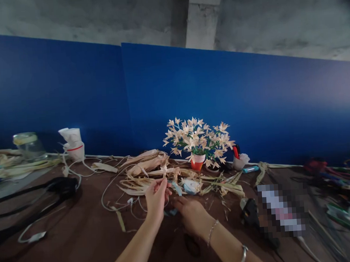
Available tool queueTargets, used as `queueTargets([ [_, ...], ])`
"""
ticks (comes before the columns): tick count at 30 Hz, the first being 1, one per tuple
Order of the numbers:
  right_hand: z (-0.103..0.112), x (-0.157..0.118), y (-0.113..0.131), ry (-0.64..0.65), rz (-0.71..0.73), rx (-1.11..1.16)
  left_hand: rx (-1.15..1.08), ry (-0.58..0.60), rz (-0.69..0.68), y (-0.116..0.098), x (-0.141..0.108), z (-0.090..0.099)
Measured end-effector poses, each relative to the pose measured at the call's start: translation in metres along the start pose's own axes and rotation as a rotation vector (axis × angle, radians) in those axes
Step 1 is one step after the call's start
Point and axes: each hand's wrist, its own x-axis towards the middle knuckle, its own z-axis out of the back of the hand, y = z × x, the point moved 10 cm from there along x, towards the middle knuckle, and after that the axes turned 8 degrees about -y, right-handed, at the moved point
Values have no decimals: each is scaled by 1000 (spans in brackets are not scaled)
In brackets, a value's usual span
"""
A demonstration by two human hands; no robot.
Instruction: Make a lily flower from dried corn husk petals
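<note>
My left hand [155,197] is raised over the table, thumb and fingers pinched upright round the stem of a small pale husk flower [164,169]. Just to its right and lower, my right hand [193,215] is closed, palm down, its fingers curled together. Whatever it holds, if anything, is hidden. A light blue strip [176,188] lies between the hands, near a white and blue crumpled bundle [191,185]. Beyond them spreads a heap of dry corn husks [146,166]. Behind stands a red and white cup [198,162] full of pale husk flowers [193,139] on green stems.
A glass jar [30,147] and a white cup [75,151] stand at the back left. Black-handled tool [61,187] and white cable [36,236] lie left. At right are a black glue gun-like object [252,213], a blurred-out patch and tangled coloured material [335,178]. A blue partition [234,91] rises behind.
</note>
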Motion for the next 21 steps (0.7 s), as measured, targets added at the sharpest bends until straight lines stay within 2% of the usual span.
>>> queueTargets([
  [3,-4,8,-10,-34,0,-15,-15,-24,-24,-6,2,3],
  [6,19,17,-25,-155,-92,43,-63,-55,-39,-11,3,6],
  [8,30,19,-42,-224,-248,220,-95,-66,-28,-11,4,7],
  [11,28,14,-63,-260,-472,584,-112,-44,3,-7,5,6],
  [14,23,7,-71,-307,-555,882,-86,-7,18,-6,3,3],
  [16,20,5,-72,-312,-588,989,-59,29,24,-7,-1,-2],
  [19,18,7,-67,-264,-594,979,-18,152,64,-7,-12,-18],
  [21,22,14,-56,-228,-522,895,-5,252,95,-5,-22,-30],
])
